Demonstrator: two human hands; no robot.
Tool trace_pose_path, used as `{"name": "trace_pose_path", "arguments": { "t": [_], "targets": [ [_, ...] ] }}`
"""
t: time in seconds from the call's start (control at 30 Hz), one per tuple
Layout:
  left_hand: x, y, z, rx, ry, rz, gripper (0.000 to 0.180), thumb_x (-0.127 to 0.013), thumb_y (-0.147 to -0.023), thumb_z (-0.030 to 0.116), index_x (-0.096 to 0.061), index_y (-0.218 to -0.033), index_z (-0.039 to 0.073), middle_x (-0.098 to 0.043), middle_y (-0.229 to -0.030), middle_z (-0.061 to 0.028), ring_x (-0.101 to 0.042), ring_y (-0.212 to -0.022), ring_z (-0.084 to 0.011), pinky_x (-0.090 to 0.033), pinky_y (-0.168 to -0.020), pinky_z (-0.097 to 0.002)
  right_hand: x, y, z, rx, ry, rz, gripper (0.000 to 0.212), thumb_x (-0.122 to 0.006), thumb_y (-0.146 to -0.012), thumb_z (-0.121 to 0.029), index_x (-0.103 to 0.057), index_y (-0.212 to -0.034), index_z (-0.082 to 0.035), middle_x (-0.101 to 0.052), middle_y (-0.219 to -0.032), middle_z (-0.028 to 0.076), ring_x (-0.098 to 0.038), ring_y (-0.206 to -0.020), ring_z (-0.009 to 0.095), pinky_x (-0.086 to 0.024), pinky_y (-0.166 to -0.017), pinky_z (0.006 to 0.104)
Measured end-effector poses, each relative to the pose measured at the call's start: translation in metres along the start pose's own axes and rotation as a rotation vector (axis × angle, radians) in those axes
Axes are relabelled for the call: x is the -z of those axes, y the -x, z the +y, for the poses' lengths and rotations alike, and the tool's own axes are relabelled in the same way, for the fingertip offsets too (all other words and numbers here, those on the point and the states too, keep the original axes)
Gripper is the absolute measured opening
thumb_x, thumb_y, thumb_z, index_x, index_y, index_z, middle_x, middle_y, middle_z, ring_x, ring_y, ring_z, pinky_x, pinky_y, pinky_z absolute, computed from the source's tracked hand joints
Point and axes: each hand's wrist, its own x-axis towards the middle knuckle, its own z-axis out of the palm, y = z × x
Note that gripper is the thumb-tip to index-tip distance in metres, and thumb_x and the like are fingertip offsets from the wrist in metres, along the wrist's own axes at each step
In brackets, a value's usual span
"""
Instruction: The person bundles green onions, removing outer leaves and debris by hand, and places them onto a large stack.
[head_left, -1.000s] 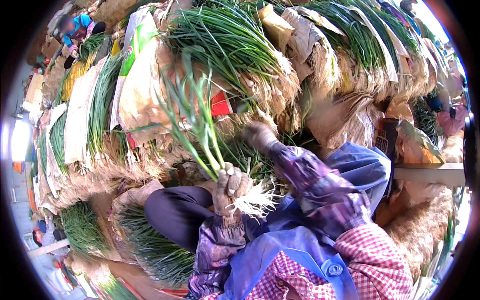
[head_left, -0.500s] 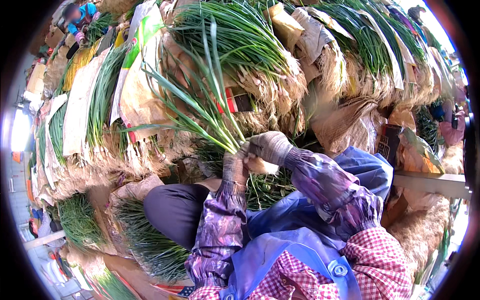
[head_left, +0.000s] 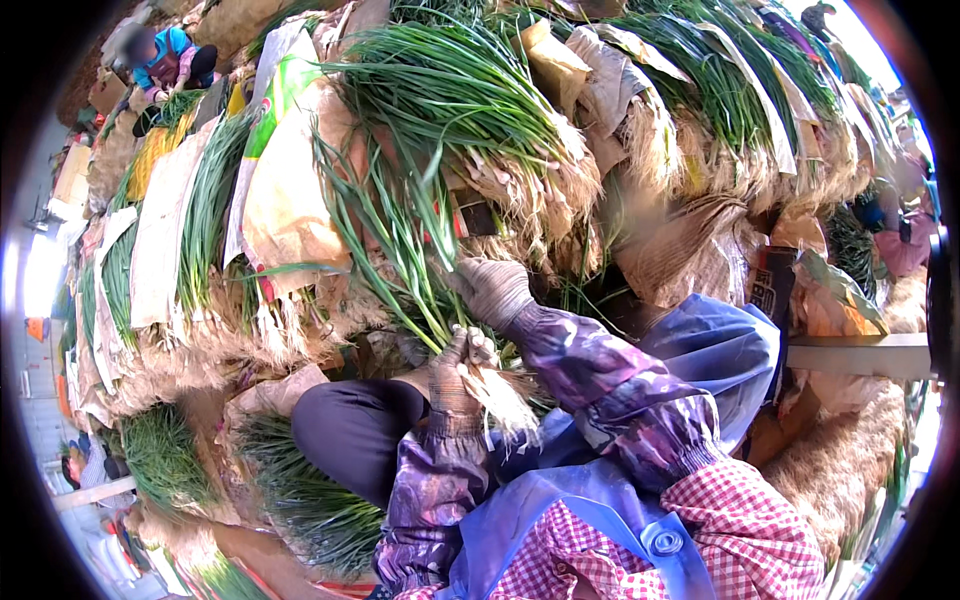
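My left hand (head_left: 455,375), in a worn knitted glove, is closed around the white lower stalks of a small bunch of green garlic (head_left: 405,285). Its long leaves fan up and away to the left, and pale stringy roots (head_left: 505,402) hang out to the right of the fist. Just above and to the right, my gloved right hand (head_left: 495,292) has its fingers curled beside the leaves. Its fingertips are blurred, so what they pinch cannot be made out. Beyond both hands lies a big heap of green garlic (head_left: 455,90) with bulbs and roots facing me.
More bundles (head_left: 725,100), layered with paper sheets (head_left: 170,225), run along the far side. Loose greens (head_left: 300,470) lie by my left knee (head_left: 355,430). A metal bar (head_left: 860,357) and a root pile (head_left: 840,470) are at right. Another person (head_left: 165,60) crouches far left.
The bunch has come down toward me in my left hand, its roots now showing. My right hand has parted from the left and moved slightly left, up beside the leaves.
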Motion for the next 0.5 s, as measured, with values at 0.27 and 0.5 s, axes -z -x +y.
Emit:
{"name": "trace_pose_path", "arguments": {
  "t": [0.27,0.5],
  "targets": [
    [-0.038,0.008,0.007,-0.445,-0.195,-0.117,0.031,-0.061,-0.086,0.009,-0.046,-0.113,0.008,-0.050,-0.074,-0.0054,-0.051,-0.070,-0.0155,-0.046,-0.060,-0.0322,0.036,-0.025,0.091,-0.207,0.532,-0.588,0.028,-0.055,-0.085,-0.038,-0.064,-0.091,-0.013,-0.064,-0.080,0.010,-0.063,-0.076,0.027,-0.050,-0.065,0.0394],
    [-0.042,-0.047,-0.010,-0.141,-0.213,0.048,0.017,-0.060,-0.088,0.010,-0.052,-0.102,0.007,-0.057,-0.090,-0.0069,-0.056,-0.071,-0.0158,-0.051,-0.064,-0.0286,0.097,-0.113,0.120,-0.246,0.642,-0.174,0.018,-0.062,-0.080,-0.035,-0.065,-0.088,-0.018,-0.061,-0.070,0.005,-0.062,-0.067,0.022,-0.050,-0.061,0.0362]
  ]
}}
